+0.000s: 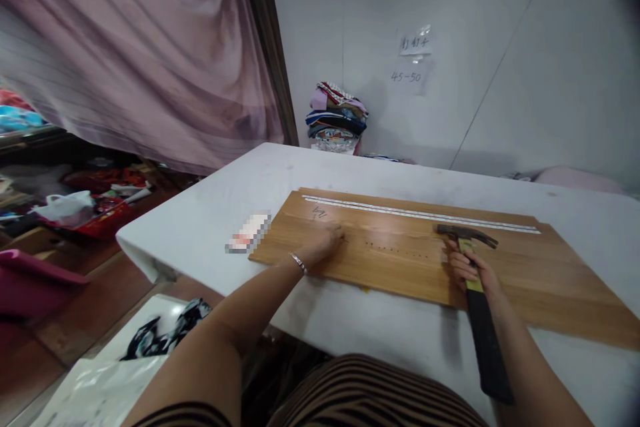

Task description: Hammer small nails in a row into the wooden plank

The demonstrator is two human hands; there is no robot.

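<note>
My right hand (473,267) is wrapped round a claw hammer (487,333) just below its head; the black grip hangs down toward me. The hammer's metal head is over the right half of a wooden board (530,280) that lies flat on the table. On the board's left part rests my left hand (327,245), its fingers pinched together on what looks like a small dark nail, mostly hidden. A few loose nails (319,213) lie just beyond that hand. Between my hands, a row of small dark nail points (397,250) runs along the board.
Two white printed strips (420,212) lie along the board's far edge. A blurred-out phone-sized object (249,232) is at the left on the white table (200,213). Folded clothes (337,119) are stacked by the wall. A pink curtain (150,47) hangs at the left.
</note>
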